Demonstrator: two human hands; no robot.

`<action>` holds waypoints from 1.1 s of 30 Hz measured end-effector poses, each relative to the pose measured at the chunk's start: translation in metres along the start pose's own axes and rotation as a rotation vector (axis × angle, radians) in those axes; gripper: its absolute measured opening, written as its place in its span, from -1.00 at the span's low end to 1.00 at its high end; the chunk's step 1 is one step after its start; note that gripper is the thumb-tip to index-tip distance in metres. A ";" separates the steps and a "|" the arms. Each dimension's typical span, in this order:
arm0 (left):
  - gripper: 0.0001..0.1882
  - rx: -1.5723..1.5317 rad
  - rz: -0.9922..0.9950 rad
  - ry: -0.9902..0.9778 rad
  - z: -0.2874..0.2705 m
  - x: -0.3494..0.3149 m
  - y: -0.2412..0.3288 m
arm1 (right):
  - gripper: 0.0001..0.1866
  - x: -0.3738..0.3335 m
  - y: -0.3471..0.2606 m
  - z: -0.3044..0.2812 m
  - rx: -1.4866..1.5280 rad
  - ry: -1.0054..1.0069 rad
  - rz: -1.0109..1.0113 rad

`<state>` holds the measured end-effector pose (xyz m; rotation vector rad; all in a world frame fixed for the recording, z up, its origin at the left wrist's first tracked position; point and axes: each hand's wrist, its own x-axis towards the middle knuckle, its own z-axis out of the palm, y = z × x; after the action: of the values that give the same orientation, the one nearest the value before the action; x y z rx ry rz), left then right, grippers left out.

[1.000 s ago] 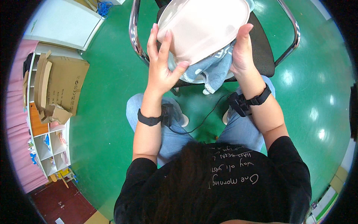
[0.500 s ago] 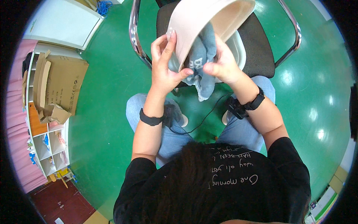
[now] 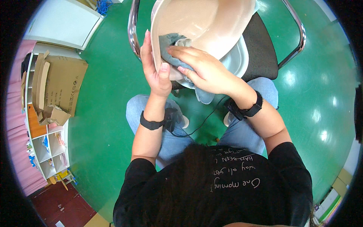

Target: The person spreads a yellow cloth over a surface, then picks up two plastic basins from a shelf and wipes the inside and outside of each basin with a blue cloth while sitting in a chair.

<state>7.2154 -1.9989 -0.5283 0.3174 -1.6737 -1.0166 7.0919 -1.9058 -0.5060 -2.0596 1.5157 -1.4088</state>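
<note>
A beige plastic basin [image 3: 211, 22] is tilted on its side in front of me, its hollow facing me. My left hand [image 3: 157, 73] grips its near left rim, thumb on the inner side and fingers along the outside. A blue-grey cloth [image 3: 171, 53] is bunched over the near left rim and wall. My right hand [image 3: 204, 72] presses it there, fingers inside the basin, and one end of the cloth hangs below the rim. Partly hidden beneath, a pale blue basin [image 3: 240, 58] rests on the chair seat.
The black chair [image 3: 261, 45] has curved chrome armrests [image 3: 297, 41] on both sides. A black cable [image 3: 204, 123] runs between my wrist straps, above my knees. To the left, an open cardboard box [image 3: 62, 85] sits by a white shelf unit [image 3: 47, 145]. The floor is green.
The beige basin has turned so its inside faces me more. My right hand has moved up and left over the rim, pressing the cloth inside. My left hand has shifted slightly left.
</note>
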 end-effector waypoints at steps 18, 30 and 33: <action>-0.15 0.058 0.016 0.007 0.004 0.008 0.016 | -0.58 -0.008 0.038 -0.010 -0.772 0.150 0.284; -0.06 0.178 0.016 -0.098 -0.002 0.005 0.023 | -0.33 0.015 0.020 -0.045 -0.694 0.366 0.233; -0.13 0.164 0.039 -0.078 0.001 0.007 0.022 | -0.38 0.006 0.043 -0.036 -0.667 0.330 0.158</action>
<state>7.2187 -1.9895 -0.5071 0.3543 -1.8313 -0.8745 7.0372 -1.9176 -0.5124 -2.0172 2.5025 -1.3502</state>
